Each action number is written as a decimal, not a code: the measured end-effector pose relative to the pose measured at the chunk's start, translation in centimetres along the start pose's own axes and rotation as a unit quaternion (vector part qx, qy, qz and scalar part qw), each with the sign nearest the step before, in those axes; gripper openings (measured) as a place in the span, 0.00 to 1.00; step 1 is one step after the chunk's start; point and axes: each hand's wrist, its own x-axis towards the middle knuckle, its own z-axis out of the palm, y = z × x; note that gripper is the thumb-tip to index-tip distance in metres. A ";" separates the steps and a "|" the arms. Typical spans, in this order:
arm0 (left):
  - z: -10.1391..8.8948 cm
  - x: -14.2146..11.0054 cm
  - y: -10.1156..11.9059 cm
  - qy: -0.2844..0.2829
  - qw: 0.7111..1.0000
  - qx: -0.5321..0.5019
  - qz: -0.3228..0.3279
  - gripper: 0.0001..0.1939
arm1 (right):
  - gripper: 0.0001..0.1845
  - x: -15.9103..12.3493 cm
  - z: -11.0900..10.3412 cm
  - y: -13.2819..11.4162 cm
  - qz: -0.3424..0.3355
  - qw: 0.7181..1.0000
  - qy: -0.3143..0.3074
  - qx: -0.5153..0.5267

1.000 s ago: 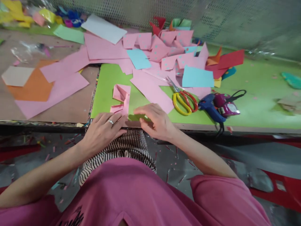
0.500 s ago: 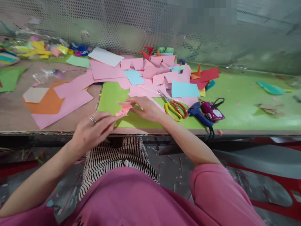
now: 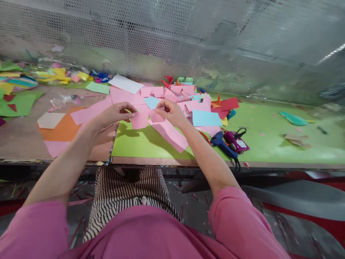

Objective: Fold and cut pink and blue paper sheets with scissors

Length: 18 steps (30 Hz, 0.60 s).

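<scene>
My left hand (image 3: 120, 111) pinches a pale pink piece of paper (image 3: 140, 120) by its left edge, above the green sheet (image 3: 129, 145). Opposite it, my right hand (image 3: 172, 112) has thumb and fingers closed on a smaller pink piece of paper (image 3: 156, 116). The two pieces meet or overlap in the middle; I cannot tell whether they are joined. Below them a long pink paper strip (image 3: 172, 138) lies slantwise on the green sheet. Scissors (image 3: 205, 136) show only part of a red handle beside my right forearm, which hides the rest.
Right of my forearm lie a blue glue gun (image 3: 223, 144) and a purple device (image 3: 236, 141) with a black cord. Behind my hands are piled folded pink papers (image 3: 178, 94) and a light blue sheet (image 3: 207, 117). Orange paper (image 3: 61, 129) lies left. A perforated metal panel (image 3: 151, 43) stands behind.
Both hands have moved up and away from the table edge. Crumpled pink paper was between them before; now they hold flat pink pieces. My right forearm now covers most of the scissors.
</scene>
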 end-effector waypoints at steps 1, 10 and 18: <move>-0.1 0.6 -0.1 -0.028 0.999 0.009 -0.016 0.15 | 0.12 0.1 0.0 0.2 0.006 1.000 0.004 -0.010; -0.6 3.8 -0.7 -0.076 0.988 0.132 -0.022 0.18 | 0.12 -0.1 0.4 2.0 0.051 0.997 0.022 -0.045; -0.7 4.7 -1.5 -0.011 0.982 0.188 -0.015 0.19 | 0.18 0.9 -0.2 3.6 0.043 0.982 -0.060 -0.173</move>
